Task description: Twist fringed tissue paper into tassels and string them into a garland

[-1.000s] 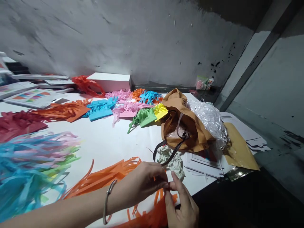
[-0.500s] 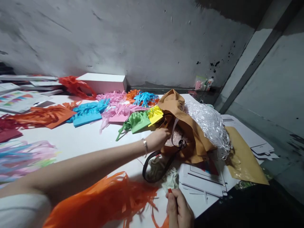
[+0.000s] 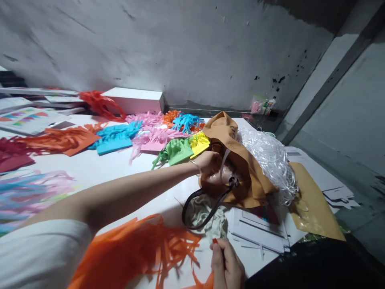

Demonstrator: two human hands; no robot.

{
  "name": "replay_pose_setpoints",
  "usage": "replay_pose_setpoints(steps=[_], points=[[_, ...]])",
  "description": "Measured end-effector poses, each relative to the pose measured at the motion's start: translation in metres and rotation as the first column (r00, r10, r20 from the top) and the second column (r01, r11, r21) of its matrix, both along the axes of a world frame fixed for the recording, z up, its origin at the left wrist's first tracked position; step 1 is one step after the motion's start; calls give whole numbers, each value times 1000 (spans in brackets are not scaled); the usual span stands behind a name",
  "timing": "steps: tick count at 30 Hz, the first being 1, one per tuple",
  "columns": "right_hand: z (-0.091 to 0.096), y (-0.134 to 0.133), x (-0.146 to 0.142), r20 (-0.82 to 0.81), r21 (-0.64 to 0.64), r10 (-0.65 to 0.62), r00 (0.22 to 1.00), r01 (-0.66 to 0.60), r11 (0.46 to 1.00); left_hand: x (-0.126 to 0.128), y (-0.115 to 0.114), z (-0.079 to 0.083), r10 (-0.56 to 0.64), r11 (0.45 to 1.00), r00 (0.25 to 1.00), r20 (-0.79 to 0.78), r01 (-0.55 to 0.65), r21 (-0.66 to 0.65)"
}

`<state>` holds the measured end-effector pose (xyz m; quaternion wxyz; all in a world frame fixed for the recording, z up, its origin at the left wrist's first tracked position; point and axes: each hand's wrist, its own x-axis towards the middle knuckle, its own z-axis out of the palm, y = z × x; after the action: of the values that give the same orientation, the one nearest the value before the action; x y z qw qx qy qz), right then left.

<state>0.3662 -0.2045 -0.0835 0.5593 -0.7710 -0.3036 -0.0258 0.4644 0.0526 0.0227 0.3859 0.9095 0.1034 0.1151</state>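
My left hand [image 3: 210,162] reaches across the white table [image 3: 120,176] into the mouth of a brown cloth bag [image 3: 240,160]; its fingers are hidden inside the bag. My right hand [image 3: 226,265] stays near the front edge, pinched on the twisted end of an orange fringed paper tassel [image 3: 141,253] that lies under my left arm. The bag's dark strap [image 3: 204,202] loops over a crumpled pale cloth [image 3: 210,218].
Fringed paper pieces in red, orange, blue, pink, green [image 3: 176,151] and yellow lie across the table. A tangle of clear plastic string [image 3: 270,158] rests on the bag. A white box [image 3: 135,100] stands at the wall. White sheets [image 3: 261,228] and a tan envelope [image 3: 315,208] lie on the right.
My left hand let go of the orange tassel's end and stretched out to the brown bag, then went deeper into its mouth. My right hand kept its pinch on the tassel.
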Motion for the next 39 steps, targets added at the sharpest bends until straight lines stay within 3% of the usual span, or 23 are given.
replay_pose_setpoints(steps=[3,5,6,7,9,10,12,14,17,20,23,26,28,30,32,36,39], points=[[3,-4,-3,13,20,-25,1000,25,999,-66,-11,8,-1,973,1000,-31,-6,-230],[10,-8,-10,41,55,-57,998,55,997,-119,-25,9,22,921,999,-34,-33,-388],[16,-10,-16,59,78,-62,996,57,995,-144,-33,9,42,852,999,-34,-53,-521],[23,-12,-22,82,101,-48,995,40,994,-168,-43,9,66,741,997,-33,-71,-668],[40,-14,-36,144,131,39,989,-58,990,-209,-63,6,121,455,992,-28,-81,-887],[49,-13,-44,179,129,102,979,-126,984,-226,-73,5,148,337,989,-23,-73,-939],[65,-9,-59,245,89,233,941,-261,961,-253,-89,2,196,240,981,-2,-50,-970],[76,-1,-74,313,32,347,884,-375,926,-275,-101,-1,252,219,967,30,-27,-975],[84,10,-95,402,-11,425,811,-460,888,-300,-112,-5,332,240,940,80,-2,-971],[85,17,-113,435,-28,430,791,-465,885,-319,-117,-8,378,316,917,125,-1,-949],[84,17,-125,448,-62,459,767,-486,872,-335,-119,-9,390,468,904,176,-30,-883],[87,15,-130,411,-125,516,752,-514,849,-348,-119,-9,379,671,893,243,-85,-736],[91,13,-129,335,-198,598,728,-566,800,-355,-118,-8,340,794,894,291,-107,-599],[94,12,-127,243,-245,683,689,-637,731,-360,-117,-6,275,873,907,321,-95,-478],[96,10,-125,171,-241,723,669,-683,689,-364,-115,-4,225,912,915,334,-78,-402],[94,7,-123,115,-210,693,712,-664,717,-368,-115,-3,214,942,908,359,-95,-321],[93,5,-124,170,-206,684,709,-653,728,-367,-118,-3,164,964,915,370,-69,-257]])
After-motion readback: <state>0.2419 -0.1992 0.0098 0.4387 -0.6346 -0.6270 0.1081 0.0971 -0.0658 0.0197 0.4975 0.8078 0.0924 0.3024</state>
